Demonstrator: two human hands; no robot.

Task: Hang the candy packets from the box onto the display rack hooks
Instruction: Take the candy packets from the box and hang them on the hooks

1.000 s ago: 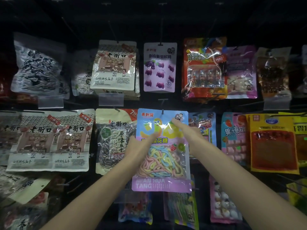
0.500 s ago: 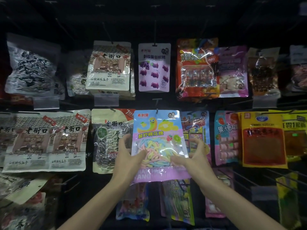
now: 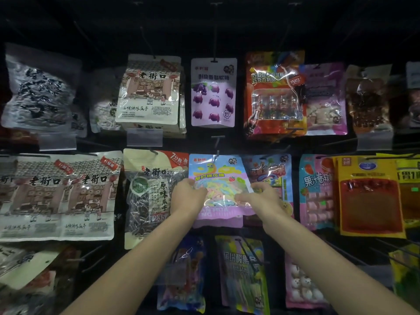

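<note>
Left hand (image 3: 187,197) and right hand (image 3: 261,198) gripped candy packet (image 3: 218,171), fingers curled onto it (thumbs indistinct); lower corners hidden.

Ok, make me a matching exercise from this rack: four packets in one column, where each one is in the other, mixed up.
1 grape packet
2 rainbow packet
3 seed packet
4 orange packet

a middle row, right side
b top row, centre
c gripped by left hand and right hand
d just left of the rainbow packet

Pairs: 1-b, 2-c, 3-d, 4-a
</note>
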